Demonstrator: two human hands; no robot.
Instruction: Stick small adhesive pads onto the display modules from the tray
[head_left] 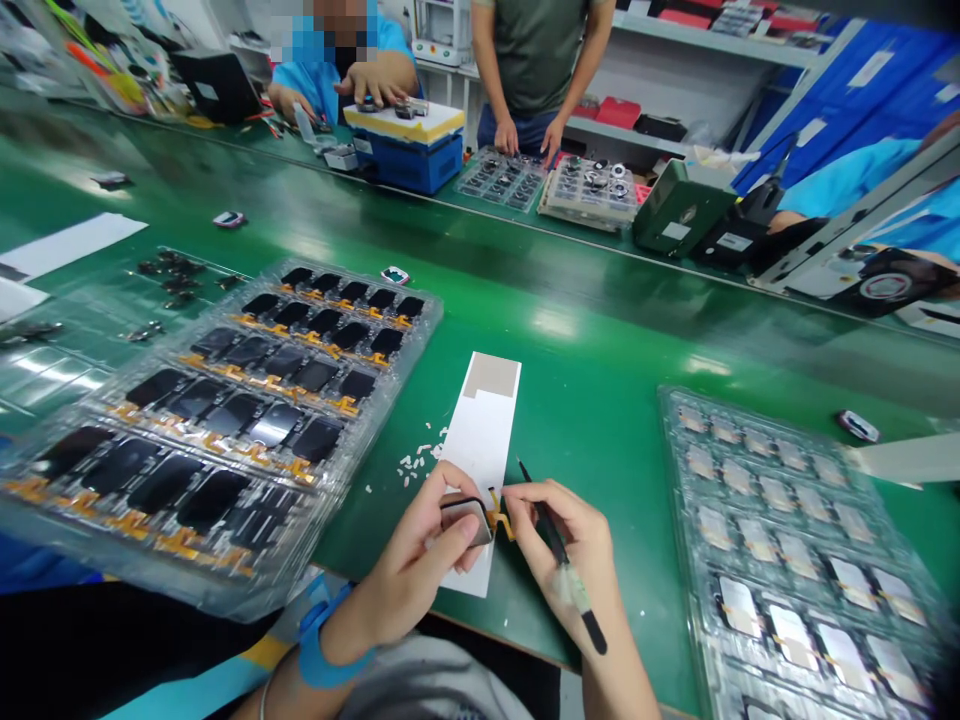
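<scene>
My left hand (409, 555) grips a small dark-framed display module (466, 520) by its edges, above a white paper sheet (481, 440). An orange flex cable (500, 515) sticks out from the module toward my right hand (562, 550). That hand holds slim black tweezers (556, 535), whose tip is close to the cable, and its fingertips are near the cable too. A blue wrist strap (334, 640) circles my left wrist. Scattered white bits (416, 465) lie on the green mat beside the paper.
A plastic tray of black display modules (225, 415) sits to my left, and a tray of silver-backed modules (787, 540) to my right. Across the green bench, co-workers handle trays near a blue box (405, 150) and a green machine (679, 208).
</scene>
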